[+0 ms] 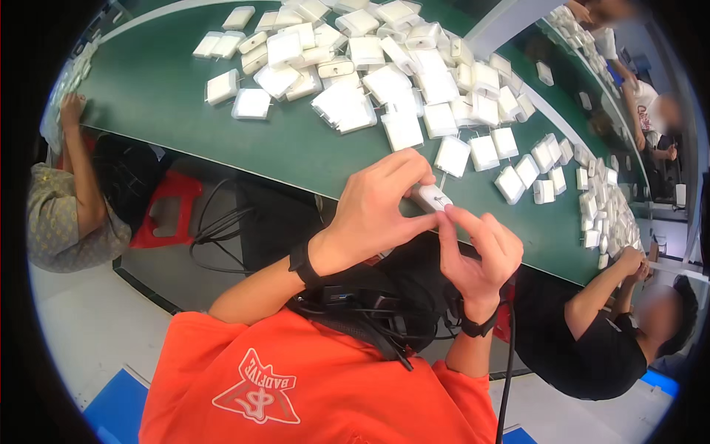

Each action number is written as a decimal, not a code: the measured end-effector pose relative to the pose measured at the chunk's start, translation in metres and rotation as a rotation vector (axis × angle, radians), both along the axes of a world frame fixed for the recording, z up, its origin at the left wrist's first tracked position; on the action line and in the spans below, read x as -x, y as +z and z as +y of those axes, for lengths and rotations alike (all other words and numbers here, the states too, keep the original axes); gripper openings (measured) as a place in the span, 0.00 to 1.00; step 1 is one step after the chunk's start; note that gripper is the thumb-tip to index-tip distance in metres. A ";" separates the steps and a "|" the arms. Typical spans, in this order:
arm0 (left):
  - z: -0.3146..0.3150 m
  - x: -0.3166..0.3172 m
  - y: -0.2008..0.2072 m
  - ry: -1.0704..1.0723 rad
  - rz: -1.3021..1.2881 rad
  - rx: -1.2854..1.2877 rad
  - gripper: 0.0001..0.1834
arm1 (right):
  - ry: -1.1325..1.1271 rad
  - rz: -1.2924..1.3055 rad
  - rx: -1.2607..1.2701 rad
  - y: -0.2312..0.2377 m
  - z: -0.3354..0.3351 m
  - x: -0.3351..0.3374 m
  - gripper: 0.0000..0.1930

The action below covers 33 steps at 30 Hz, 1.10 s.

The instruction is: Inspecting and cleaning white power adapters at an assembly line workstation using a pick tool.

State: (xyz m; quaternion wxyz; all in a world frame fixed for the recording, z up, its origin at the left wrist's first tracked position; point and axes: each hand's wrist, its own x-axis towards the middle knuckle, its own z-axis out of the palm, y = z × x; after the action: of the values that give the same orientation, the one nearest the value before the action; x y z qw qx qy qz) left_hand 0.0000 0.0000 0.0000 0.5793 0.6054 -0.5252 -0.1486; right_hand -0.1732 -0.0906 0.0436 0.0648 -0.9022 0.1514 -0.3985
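Observation:
My left hand point(373, 211) and my right hand point(481, 255) meet in front of my chest, both gripping one small white square adapter block point(431, 197). Left fingers wrap its top and near side; the right index finger and thumb touch its lower right corner. A black band sits on each wrist. The hands hover over the near edge of a green conveyor table point(163, 111).
Several white adapter blocks point(384, 81) lie heaped across the green table, trailing to the right point(599, 207). A person in a patterned shirt point(66, 214) sits at left by a red stool point(166, 207). Another person in black point(599, 333) works at right. Black cables point(222, 229) hang under the table.

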 end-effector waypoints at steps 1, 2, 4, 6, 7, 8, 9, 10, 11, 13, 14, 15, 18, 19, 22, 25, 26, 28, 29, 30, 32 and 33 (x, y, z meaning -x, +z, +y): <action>0.001 0.000 0.002 0.009 0.006 0.007 0.22 | -0.012 -0.006 -0.041 0.000 0.001 -0.001 0.14; 0.001 0.000 0.003 0.018 0.011 0.014 0.21 | -0.023 -0.012 -0.083 0.000 0.003 -0.002 0.14; 0.002 -0.002 0.001 0.020 -0.018 0.001 0.20 | -0.072 -0.061 -0.224 -0.002 0.012 -0.004 0.13; 0.001 -0.001 -0.001 0.024 -0.044 -0.012 0.20 | -0.119 -0.107 -0.366 -0.004 0.017 -0.007 0.12; 0.000 0.001 -0.002 0.037 -0.046 -0.003 0.19 | -0.129 -0.108 -0.475 -0.005 0.017 -0.007 0.11; -0.001 0.003 -0.002 0.050 -0.048 0.007 0.18 | -0.140 -0.109 -0.584 -0.006 0.017 -0.007 0.10; -0.001 0.003 -0.001 0.049 -0.048 0.007 0.18 | -0.141 -0.110 -0.584 -0.009 0.016 -0.007 0.10; 0.000 0.003 0.001 0.038 -0.031 -0.005 0.17 | -0.129 -0.124 -0.638 -0.012 0.015 -0.008 0.09; 0.000 0.003 0.003 0.027 -0.013 -0.016 0.16 | -0.118 -0.137 -0.692 -0.014 0.014 -0.008 0.09; 0.003 0.001 0.006 -0.015 -0.042 -0.012 0.16 | -0.116 -0.134 -0.729 -0.015 0.012 -0.006 0.08; 0.004 -0.001 0.007 -0.056 -0.070 -0.007 0.15 | -0.112 -0.130 -0.765 -0.015 0.011 -0.005 0.08; 0.006 -0.002 0.009 -0.057 -0.070 -0.007 0.15 | -0.114 -0.130 -0.766 -0.015 0.010 -0.005 0.08; 0.008 -0.007 0.011 -0.152 -0.036 -0.023 0.15 | -0.078 -0.124 -0.802 -0.012 0.009 -0.004 0.06; 0.009 -0.008 0.010 -0.176 -0.010 -0.027 0.15 | -0.080 -0.124 -0.823 -0.011 0.009 -0.005 0.06; 0.011 -0.012 0.012 -0.237 0.080 -0.097 0.17 | -0.084 -0.117 -0.853 -0.010 0.009 -0.005 0.05; 0.009 -0.017 0.020 -0.294 0.111 -0.159 0.23 | -0.074 -0.119 -0.920 -0.010 0.008 -0.005 0.06; 0.008 -0.018 0.021 -0.315 0.080 -0.154 0.27 | -0.061 -0.127 -0.978 -0.010 0.008 -0.005 0.06; 0.005 -0.021 0.009 -0.321 0.019 -0.047 0.29 | -0.041 -0.126 -0.997 -0.009 0.007 -0.007 0.07; 0.004 -0.022 0.004 -0.326 -0.041 0.062 0.30 | -0.020 -0.124 -1.016 -0.009 0.007 -0.007 0.08; 0.004 -0.022 0.002 -0.329 -0.041 0.061 0.30 | -0.022 -0.126 -1.017 -0.009 0.007 -0.008 0.08; 0.003 -0.022 0.000 -0.339 0.043 0.075 0.30 | -0.009 -0.115 -1.063 -0.008 0.007 -0.008 0.09; 0.003 -0.020 0.002 -0.341 0.043 0.074 0.30 | -0.011 -0.117 -1.064 -0.008 0.006 -0.008 0.09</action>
State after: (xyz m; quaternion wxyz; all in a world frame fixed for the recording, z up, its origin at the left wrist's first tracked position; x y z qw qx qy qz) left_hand 0.0204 0.0034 0.0025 0.5785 0.4824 -0.6131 -0.2382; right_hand -0.1651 -0.0842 0.0360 0.5195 -0.7203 0.3334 -0.3165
